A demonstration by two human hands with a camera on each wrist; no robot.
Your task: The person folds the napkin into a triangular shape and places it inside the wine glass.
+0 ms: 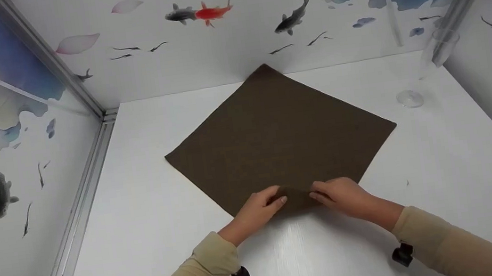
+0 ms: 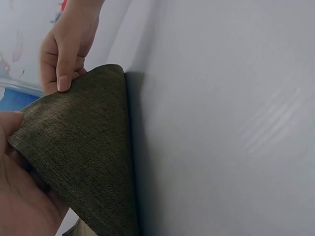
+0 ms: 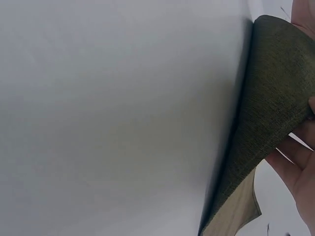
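A dark brown square cloth (image 1: 273, 129) lies on the white table with one corner pointing away and two out to the sides. Its near corner is lifted off the table and bent back. My left hand (image 1: 255, 210) pinches this raised part on the left, thumb on top. On the right, my right hand (image 1: 346, 196) pinches it too, a short stretch of cloth between them. The raised flap (image 2: 83, 142) shows a coarse weave in the left wrist view. In the right wrist view, part of the cloth beyond the bend (image 3: 236, 204) looks paler, tan.
A clear cup-like thing (image 1: 444, 38), faint against the panel, stands at the back right, a clear round disc (image 1: 410, 98) near it. White panels printed with fish surround the white table (image 1: 147, 184). The cloth's far corner reaches the back panel (image 1: 234, 49).
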